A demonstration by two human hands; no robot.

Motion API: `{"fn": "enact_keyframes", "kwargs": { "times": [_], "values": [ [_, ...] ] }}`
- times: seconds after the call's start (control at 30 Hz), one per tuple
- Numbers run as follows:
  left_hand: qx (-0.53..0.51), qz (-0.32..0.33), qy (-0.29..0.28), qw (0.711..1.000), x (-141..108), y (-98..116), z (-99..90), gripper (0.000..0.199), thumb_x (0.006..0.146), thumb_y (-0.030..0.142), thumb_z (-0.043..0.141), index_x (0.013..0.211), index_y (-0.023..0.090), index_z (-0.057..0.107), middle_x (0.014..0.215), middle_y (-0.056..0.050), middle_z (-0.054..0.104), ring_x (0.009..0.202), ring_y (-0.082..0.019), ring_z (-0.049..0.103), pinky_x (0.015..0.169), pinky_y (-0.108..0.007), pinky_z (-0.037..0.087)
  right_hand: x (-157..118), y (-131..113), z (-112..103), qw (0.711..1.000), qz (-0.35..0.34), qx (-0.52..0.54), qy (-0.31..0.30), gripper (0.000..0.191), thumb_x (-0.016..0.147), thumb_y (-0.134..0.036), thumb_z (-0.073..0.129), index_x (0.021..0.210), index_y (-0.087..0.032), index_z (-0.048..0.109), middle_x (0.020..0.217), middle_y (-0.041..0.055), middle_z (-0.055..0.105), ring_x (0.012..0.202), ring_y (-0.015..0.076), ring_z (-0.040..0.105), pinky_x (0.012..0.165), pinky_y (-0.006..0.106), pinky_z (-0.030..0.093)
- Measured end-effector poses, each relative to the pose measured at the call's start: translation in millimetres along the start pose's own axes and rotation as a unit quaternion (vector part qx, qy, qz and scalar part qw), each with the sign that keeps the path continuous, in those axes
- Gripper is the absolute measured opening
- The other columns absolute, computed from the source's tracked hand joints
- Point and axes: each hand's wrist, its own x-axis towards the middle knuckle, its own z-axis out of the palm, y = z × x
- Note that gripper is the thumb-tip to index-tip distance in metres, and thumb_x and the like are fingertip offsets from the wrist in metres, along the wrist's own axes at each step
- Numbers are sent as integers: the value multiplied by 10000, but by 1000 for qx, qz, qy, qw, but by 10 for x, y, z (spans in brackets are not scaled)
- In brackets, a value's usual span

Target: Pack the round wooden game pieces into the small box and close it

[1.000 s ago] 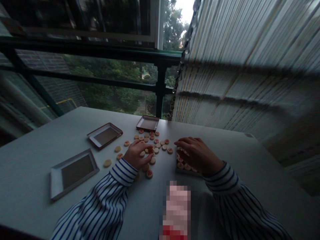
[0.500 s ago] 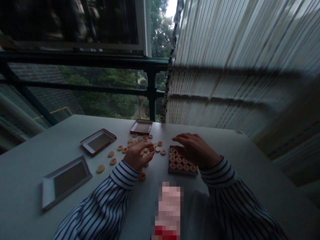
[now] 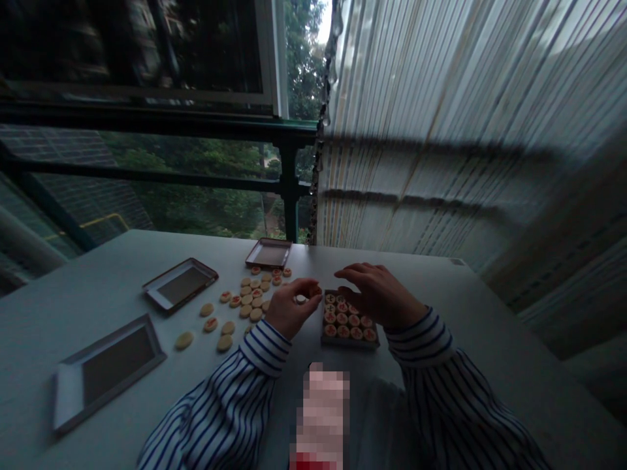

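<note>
My left hand [image 3: 292,307] pinches a round game piece [image 3: 315,292] between thumb and fingertips, just left of a small box. Rows of round pieces with red or dark characters fill the visible part of this box [image 3: 350,344]. Over its right and back part hovers my right hand [image 3: 385,294], fingers apart and curved, with nothing visible between them; it hides some of the box. Loose round pieces [image 3: 245,307], some plain and some with red marks, lie on the white table left of my left hand.
Three shallow trays or lids stand on the table [image 3: 196,405]: one at the near left [image 3: 110,372], one behind it [image 3: 180,284], one at the back [image 3: 268,253]. A railing [image 3: 289,189] and a striped curtain [image 3: 392,130] are beyond the table.
My left hand has moved right, from above the loose pieces toward the box, with the piece in its fingers. My right hand stays over the box. The view has shifted slightly.
</note>
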Motion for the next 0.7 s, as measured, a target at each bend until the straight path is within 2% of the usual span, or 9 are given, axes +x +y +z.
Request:
{"fn": "enact_keyframes", "kwargs": {
  "times": [0.17,0.37,0.53,0.7],
  "values": [
    [-180,-113,-6,977,-19,-69,179,281,623,266,653,865,139,585,767,-48,658,705,-154,626,671,-292,511,18,10,15,1000,2,-2,-14,304,834,-329,443,1094,-204,540,1053,75,591,957,193,531,816,344,379],
    [-246,-147,19,958,-23,-102,273,233,578,243,688,771,147,602,713,-21,652,686,-137,617,679,-274,500,45,2,97,999,-8,-2,-39,307,836,-327,434,1099,-204,535,1021,74,606,936,185,545,791,315,390],
    [-314,-198,48,927,-13,-122,280,276,542,272,720,753,128,616,674,-16,646,600,-125,607,622,-274,509,71,-28,159,999,-13,4,-52,245,829,-258,442,1030,-195,565,941,69,627,873,169,564,743,278,392],
    [-364,-226,44,903,-12,-78,276,291,548,293,722,757,108,638,695,-38,658,608,-130,619,632,-267,508,104,-21,250,998,-24,32,-52,220,826,-251,449,991,-182,576,876,66,639,803,153,574,690,249,389]
  ]
}}
